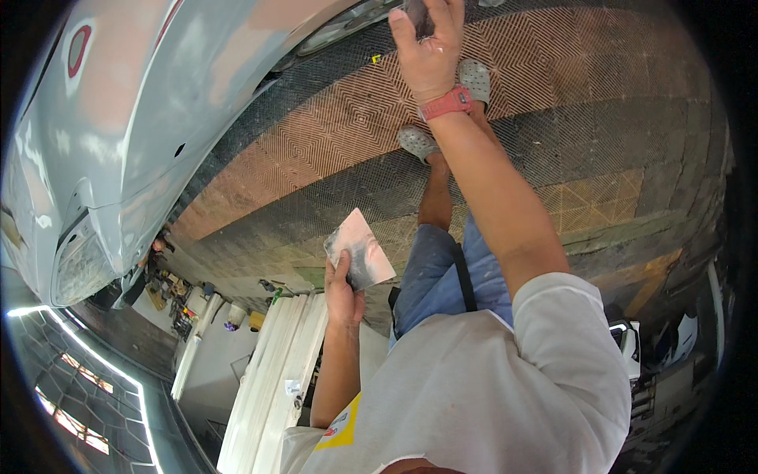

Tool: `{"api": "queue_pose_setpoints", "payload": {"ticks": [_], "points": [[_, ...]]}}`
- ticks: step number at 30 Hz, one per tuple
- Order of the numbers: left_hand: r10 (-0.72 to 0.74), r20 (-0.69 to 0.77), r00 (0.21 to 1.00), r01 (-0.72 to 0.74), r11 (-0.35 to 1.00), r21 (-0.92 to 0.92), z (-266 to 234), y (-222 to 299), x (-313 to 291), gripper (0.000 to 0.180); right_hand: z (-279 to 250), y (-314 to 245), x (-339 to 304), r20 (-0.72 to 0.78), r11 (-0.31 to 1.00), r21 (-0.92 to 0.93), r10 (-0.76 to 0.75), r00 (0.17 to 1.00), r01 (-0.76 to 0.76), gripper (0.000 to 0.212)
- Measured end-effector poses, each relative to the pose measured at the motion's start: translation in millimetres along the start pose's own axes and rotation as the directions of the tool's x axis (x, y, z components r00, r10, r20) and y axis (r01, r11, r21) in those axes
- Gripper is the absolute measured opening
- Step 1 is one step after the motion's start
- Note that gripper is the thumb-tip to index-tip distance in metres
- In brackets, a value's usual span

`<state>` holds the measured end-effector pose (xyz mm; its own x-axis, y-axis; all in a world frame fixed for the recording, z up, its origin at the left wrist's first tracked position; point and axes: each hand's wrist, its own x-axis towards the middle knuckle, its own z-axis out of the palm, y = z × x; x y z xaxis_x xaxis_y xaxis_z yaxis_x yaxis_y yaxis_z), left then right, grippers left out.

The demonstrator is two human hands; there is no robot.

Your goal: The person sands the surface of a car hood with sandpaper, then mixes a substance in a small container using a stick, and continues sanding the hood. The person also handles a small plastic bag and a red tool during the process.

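My left hand (341, 294) grips a thin square palette (365, 246) by its lower left edge, thumb on top. Pink and grey paste is smeared over the palette's face. My right hand (433, 57) reaches far up to the top edge of the view. Its fingers close round a flat dark object (418, 14), partly cut off by the frame, so its kind is not clear. On the left stands a grey car body (158, 103) with pinkish patches, and my right hand is close to its wheel (343, 30).
Ribbed floor tiles (553, 63) in orange and dark grey lie under my feet. A small yellow piece (376, 58) rests on them. Long white panels (272, 371) stand beside my left arm, near a cluttered area (185, 304). Dark equipment (671, 347) is at the right.
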<state>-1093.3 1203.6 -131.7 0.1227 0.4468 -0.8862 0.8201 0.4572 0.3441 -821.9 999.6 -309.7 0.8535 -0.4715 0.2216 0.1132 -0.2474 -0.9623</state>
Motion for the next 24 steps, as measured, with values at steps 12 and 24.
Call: {"api": "queue_pose_setpoints", "payload": {"ticks": [12, 24], "points": [[-0.031, -0.003, 1.0, 0.031, 0.999, -0.032, -6.6, -5.4, 6.8, 0.055, 60.4, 2.5, -35.4, -0.009, 0.96, -0.064, -0.272, 0.962, 0.271, 0.057], [-0.012, 0.004, 1.0, 0.013, 0.999, -0.04, -11.9, -9.4, 10.1, 0.057, 60.6, 62.9, -77.0, 0.347, 0.836, -0.395, -0.249, 0.904, 0.382, 0.053]]}}
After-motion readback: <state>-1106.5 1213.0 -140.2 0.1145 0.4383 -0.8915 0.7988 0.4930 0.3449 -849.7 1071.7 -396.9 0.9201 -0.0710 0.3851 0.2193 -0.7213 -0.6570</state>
